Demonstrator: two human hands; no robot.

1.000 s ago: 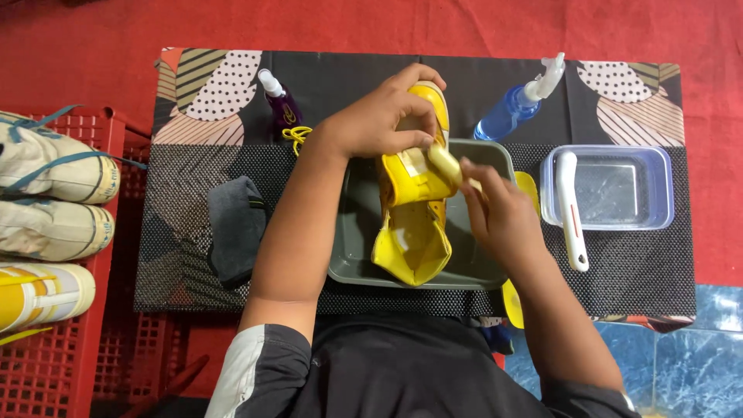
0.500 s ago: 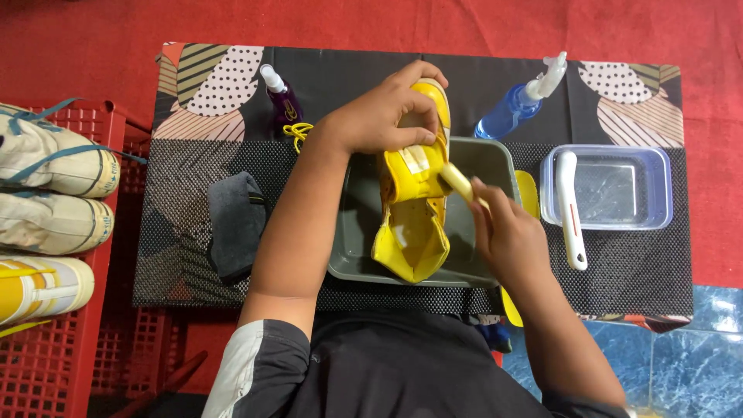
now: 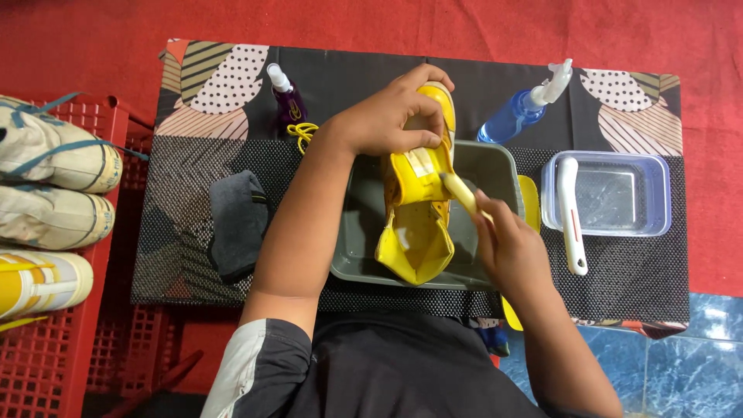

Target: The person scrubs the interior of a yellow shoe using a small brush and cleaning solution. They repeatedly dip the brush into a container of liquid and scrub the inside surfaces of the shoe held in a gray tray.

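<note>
Yellow shoe [image 3: 418, 224] inside grey tub's rim [image 3: 503, 155]

Low counter [image 3: 193, 85] sitting on a red floor [image 3: 93, 39], carrying a dark mesh mat [image 3: 619, 286], grey tray [image 3: 503, 166], clear plastic tub [image 3: 658, 193] holding a white brush [image 3: 571, 213], blue spray bottle [image 3: 518, 112], purple bottle [image 3: 288, 101], folded grey cloth [image 3: 238, 220], yellow laces [image 3: 303, 133]

A yellow shoe [image 3: 418, 209] is held tilted over a grey tub [image 3: 495, 166], its opening facing the person. A pale brush [image 3: 458, 192] touches the shoe's upper above the tub.
</note>
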